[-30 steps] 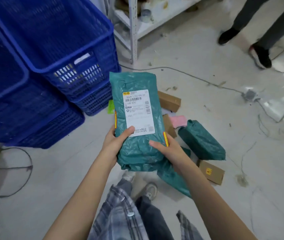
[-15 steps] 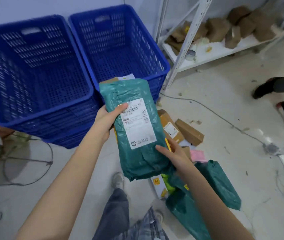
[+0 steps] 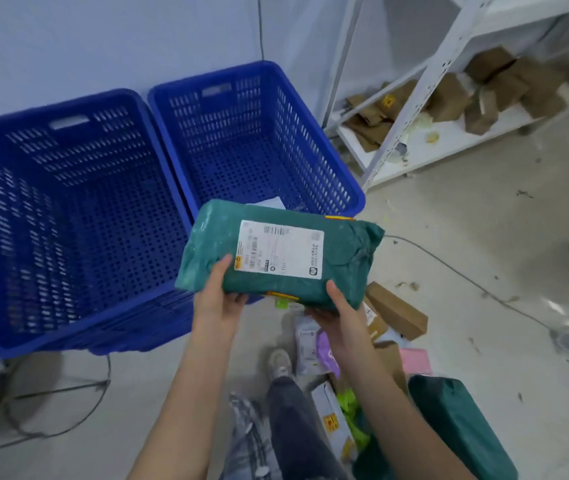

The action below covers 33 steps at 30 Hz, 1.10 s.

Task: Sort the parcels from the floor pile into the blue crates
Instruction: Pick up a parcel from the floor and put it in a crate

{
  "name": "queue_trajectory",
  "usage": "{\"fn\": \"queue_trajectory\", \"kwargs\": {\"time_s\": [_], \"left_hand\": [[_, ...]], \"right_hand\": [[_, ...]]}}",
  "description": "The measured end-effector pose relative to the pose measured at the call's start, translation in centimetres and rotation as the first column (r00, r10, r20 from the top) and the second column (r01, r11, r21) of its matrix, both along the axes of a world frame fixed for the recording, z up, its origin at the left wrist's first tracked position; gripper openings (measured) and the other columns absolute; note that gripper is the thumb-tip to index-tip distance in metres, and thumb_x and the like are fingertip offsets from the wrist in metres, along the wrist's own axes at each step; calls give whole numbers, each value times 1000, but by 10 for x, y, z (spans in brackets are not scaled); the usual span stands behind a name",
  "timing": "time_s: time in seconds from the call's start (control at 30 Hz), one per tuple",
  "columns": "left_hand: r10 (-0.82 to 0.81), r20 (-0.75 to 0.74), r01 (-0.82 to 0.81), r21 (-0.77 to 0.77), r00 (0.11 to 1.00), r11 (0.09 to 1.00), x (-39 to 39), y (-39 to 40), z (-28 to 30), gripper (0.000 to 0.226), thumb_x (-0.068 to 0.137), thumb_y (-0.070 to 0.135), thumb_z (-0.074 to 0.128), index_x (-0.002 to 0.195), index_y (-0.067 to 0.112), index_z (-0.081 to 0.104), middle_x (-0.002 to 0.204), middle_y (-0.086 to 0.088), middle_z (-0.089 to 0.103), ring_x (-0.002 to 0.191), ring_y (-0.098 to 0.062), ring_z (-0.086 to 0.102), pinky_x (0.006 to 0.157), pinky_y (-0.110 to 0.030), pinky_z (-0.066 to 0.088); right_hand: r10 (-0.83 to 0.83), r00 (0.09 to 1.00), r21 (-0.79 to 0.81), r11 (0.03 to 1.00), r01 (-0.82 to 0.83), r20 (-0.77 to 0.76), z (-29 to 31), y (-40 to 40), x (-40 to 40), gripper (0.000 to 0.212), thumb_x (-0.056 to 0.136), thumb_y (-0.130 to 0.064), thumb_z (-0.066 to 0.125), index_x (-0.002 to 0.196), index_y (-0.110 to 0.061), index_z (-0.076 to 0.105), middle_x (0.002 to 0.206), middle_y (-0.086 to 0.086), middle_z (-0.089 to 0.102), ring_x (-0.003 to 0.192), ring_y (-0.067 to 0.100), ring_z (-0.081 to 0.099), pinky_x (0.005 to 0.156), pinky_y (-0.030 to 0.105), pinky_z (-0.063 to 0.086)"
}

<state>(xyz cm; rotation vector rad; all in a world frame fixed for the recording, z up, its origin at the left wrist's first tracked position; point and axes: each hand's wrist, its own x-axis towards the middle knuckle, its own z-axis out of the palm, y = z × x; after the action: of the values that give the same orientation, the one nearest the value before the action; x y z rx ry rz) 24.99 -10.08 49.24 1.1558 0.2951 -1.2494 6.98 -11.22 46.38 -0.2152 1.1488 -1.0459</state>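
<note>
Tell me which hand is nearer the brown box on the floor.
Right. The right hand grips the green parcel just left of the brown box; the left hand holds the parcel's far end.

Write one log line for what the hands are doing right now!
step: carrying | left hand: grips green parcel | right hand: grips same parcel | parcel: in front of blue crates, not in | floor pile: remains

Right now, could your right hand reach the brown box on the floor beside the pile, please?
Probably not yet: the right hand and the left hand both grip the green parcel. The brown box lies uncovered just right of it, so nothing else blocks the way.
</note>
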Motion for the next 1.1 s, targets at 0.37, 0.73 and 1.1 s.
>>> {"fn": "queue_trajectory", "kwargs": {"time_s": [0.37,0.73,1.1], "left_hand": [[-781,411,730,317,470,606,71,-139,16,50,60,39,84,106,30,64,91,12,73,76,-4,72,54,-15,53],[-485,335,461,153,808,874,95,-294,-45,52,84,27,68,130,14,46,125,-7,60,92,-18,63,77,-33,54],[-916,224,640,660,332,393,69,-294,-233,41,91,19,59,128,3,51,131,-15,57,117,-31,56,90,-36,47]], "right_hand": [[510,782,-172,787,-592,-359,42,-232,-3,50,74,-15,69,123,-16,56,96,-7,75,81,11,72,62,26,58],[601,523,-1,656,-755,-605,-13,-363,126,46,95,-27,52,138,-14,41,135,6,54,109,17,55,91,30,46],[730,155,413,533,-738,-665,-188,-362,117,46,93,-11,55,138,-9,42,136,13,52,122,30,52,102,42,44]]}}
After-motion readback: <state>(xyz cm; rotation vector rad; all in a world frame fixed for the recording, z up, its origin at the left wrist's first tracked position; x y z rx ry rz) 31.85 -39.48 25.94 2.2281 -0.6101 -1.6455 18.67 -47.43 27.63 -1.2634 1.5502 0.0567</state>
